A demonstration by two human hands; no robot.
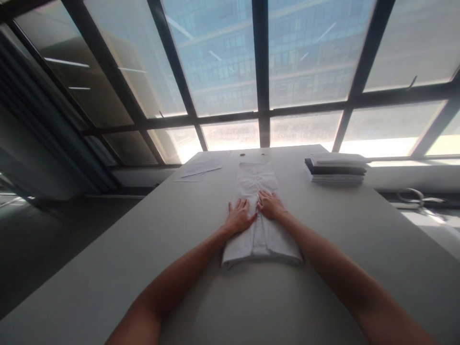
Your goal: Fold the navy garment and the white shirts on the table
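Observation:
A white folded garment (257,177) lies lengthwise on the white table (172,268), long and narrow, with creases down its middle and a thick folded edge toward me. It looks like a shirt, though its exact kind is not clear. My left hand (239,218) rests flat on the left half of the cloth, fingers spread and thumb pointing to the centre seam. Slightly farther up, my right hand (270,206) presses on the right half, its fingers apart and lying on the fabric beside the seam. Both palms face down, and neither hand grips anything visible.
A stack of folded white and dark cloth (337,170) sits at the table's far right. White paper sheets (201,167) lie at the far left. Two small round fittings (242,155) are near the back edge. Beyond stand large windows (215,57) and a curtain (50,105).

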